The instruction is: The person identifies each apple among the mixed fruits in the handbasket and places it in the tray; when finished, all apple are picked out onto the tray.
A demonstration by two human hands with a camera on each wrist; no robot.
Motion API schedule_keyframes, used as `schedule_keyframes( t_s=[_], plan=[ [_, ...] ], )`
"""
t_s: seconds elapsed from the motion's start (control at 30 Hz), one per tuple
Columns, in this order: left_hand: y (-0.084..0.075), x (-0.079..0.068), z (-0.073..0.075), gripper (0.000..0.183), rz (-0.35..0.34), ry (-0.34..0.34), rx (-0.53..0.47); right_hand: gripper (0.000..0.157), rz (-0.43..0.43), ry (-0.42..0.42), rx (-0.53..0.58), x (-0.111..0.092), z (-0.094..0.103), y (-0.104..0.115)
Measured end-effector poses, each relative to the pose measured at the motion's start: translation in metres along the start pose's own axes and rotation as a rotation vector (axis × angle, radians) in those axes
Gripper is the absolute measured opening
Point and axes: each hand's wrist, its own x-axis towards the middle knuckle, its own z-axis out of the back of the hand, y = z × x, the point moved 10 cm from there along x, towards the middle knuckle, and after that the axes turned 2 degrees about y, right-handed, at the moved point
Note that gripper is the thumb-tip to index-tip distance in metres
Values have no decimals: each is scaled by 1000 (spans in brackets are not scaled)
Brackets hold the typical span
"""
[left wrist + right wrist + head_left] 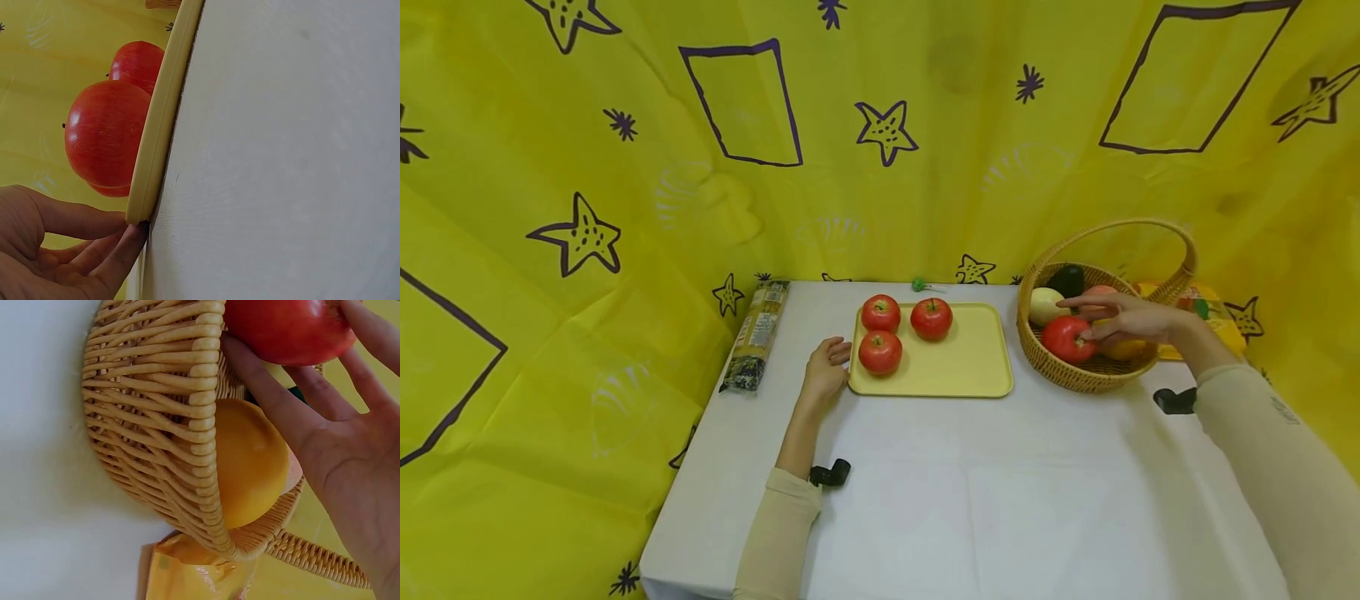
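My left hand [826, 371] is at the left edge of a yellow tray [958, 367]. In the left wrist view its thumb and fingers pinch the tray's corner. Three red apples [881, 352] sit on the tray's left half. My right hand [1131, 318] reaches into a wicker basket [1078, 379], thumb and fingers spread around a red apple [1066, 340] at the near left side. Behind that apple lie a pale round item [1047, 307] and a dark green one [1067, 281]. A yellow-orange fruit [250, 465] lies beneath the hand, with a pinkish fruit [1101, 291] beyond.
A long clear packet [758, 333] lies at the table's left edge. Behind the tray is a small green-headed item [919, 285]. An orange-yellow bag [1213, 312] lies right of the basket, whose tall handle [1120, 223] arches over it. Yellow patterned cloth hangs around the white table [970, 483].
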Motion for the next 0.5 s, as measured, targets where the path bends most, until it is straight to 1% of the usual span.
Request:
schedule_keyframes(
  t_s=[0.13,0.37,0.5],
  plan=[
    [0,1,0,82,2,-2,-7,68,11,-53,26,-7,2,3],
    [-2,0,0,82,-1,11,-18,61,26,-156,71,-17,4,9],
    [-1,0,0,82,2,1,-10,63,27,-200,81,-20,6,15]
  ],
)
